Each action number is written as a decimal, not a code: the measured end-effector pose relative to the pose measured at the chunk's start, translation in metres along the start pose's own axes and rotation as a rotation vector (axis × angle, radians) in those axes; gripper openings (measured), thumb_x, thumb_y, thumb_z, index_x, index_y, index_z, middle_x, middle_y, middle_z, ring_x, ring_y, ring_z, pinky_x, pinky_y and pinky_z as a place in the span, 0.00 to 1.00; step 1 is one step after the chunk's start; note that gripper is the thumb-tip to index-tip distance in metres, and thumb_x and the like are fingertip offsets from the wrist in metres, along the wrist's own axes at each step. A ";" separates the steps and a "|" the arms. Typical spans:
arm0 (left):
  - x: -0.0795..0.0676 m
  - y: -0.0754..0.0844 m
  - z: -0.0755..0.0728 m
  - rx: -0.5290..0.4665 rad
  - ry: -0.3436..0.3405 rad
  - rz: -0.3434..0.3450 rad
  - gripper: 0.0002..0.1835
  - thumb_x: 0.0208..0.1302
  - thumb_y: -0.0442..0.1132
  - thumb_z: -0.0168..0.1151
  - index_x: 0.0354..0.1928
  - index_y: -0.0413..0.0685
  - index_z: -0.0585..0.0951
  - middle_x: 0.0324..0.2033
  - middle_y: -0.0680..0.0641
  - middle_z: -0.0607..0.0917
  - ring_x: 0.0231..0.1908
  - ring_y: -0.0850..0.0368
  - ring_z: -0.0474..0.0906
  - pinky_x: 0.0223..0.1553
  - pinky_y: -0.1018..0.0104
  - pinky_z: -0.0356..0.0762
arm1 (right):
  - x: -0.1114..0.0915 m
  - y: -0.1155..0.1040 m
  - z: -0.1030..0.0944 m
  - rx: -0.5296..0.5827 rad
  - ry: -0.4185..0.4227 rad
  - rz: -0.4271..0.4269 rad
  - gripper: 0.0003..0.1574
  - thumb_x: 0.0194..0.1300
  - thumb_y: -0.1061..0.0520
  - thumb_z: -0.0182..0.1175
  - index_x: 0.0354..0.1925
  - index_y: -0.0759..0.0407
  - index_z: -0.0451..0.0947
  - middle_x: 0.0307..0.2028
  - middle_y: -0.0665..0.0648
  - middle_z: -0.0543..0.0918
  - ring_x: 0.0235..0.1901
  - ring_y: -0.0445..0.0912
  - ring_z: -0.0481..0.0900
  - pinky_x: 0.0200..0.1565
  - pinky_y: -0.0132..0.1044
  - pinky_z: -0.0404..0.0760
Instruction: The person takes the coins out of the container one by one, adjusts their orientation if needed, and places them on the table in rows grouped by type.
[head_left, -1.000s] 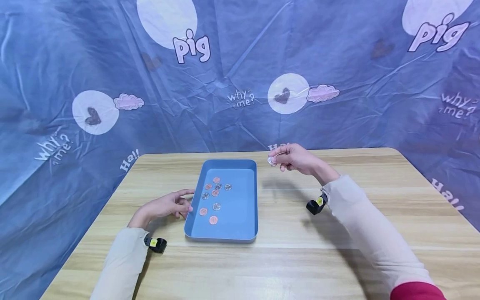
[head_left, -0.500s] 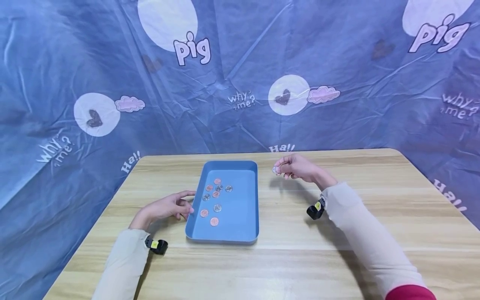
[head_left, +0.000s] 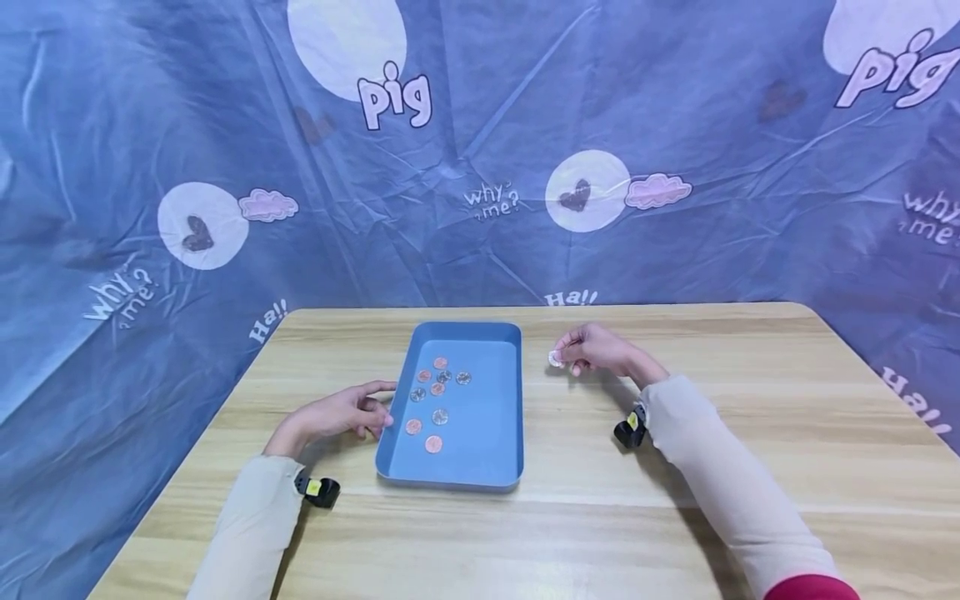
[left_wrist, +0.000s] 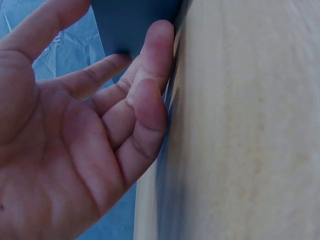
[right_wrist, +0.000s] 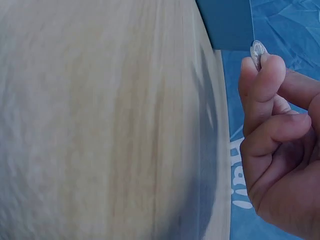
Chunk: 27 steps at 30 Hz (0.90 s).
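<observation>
A silvery coin (head_left: 555,358) is pinched between thumb and fingertips of my right hand (head_left: 596,348), right of the blue tray (head_left: 483,400). In the right wrist view, the coin (right_wrist: 258,54) stands on edge at the fingertips, above the table. My left hand (head_left: 337,412) is at the tray's left side, thumb and index finger touching its wall. In the left wrist view, that hand (left_wrist: 75,135) has extended thumb and index finger against the tray wall (left_wrist: 130,25), the other fingers bent. Several copper coins (head_left: 433,444) and silvery coins (head_left: 440,417) lie flat inside the tray, mostly in its left half.
The tray sits on a pale wooden table (head_left: 600,525). A blue printed cloth (head_left: 487,125) hangs behind the table's far edge. Each wrist wears a small black camera, such as the left one (head_left: 322,492).
My right hand has come lower and nearer with the coin still pinched. My left hand stays at the tray's side. The head view has shifted slightly.
</observation>
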<state>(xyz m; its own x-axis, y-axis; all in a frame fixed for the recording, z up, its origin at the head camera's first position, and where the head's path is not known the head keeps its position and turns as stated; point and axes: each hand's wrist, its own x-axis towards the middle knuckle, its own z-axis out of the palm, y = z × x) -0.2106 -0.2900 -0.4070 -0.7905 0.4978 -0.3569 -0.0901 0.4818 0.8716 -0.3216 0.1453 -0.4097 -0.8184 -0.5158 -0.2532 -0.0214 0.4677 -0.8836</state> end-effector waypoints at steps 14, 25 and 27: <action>0.000 -0.001 0.001 -0.002 0.002 -0.017 0.43 0.64 0.41 0.62 0.73 0.35 0.51 0.41 0.46 0.83 0.35 0.56 0.81 0.35 0.70 0.75 | 0.003 0.010 0.004 -0.135 0.035 0.035 0.11 0.66 0.62 0.56 0.44 0.70 0.78 0.30 0.52 0.81 0.22 0.38 0.76 0.19 0.26 0.62; 0.001 -0.002 0.000 0.025 0.010 -0.017 0.41 0.64 0.41 0.61 0.73 0.36 0.53 0.41 0.46 0.82 0.36 0.56 0.80 0.36 0.69 0.75 | 0.009 0.009 0.004 -0.186 0.047 0.038 0.09 0.65 0.62 0.58 0.41 0.68 0.79 0.28 0.51 0.80 0.22 0.39 0.74 0.20 0.26 0.64; 0.001 -0.002 0.000 0.028 0.011 -0.019 0.41 0.65 0.40 0.61 0.73 0.36 0.53 0.40 0.46 0.82 0.36 0.56 0.80 0.36 0.69 0.75 | 0.011 0.009 0.005 -0.205 0.047 0.032 0.09 0.65 0.61 0.59 0.41 0.68 0.79 0.27 0.51 0.79 0.22 0.39 0.73 0.20 0.26 0.64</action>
<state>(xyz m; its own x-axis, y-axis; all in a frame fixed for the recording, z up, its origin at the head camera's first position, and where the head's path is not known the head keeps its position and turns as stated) -0.2113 -0.2907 -0.4087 -0.7954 0.4805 -0.3694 -0.0886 0.5108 0.8551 -0.3279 0.1409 -0.4223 -0.8464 -0.4665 -0.2568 -0.1077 0.6222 -0.7754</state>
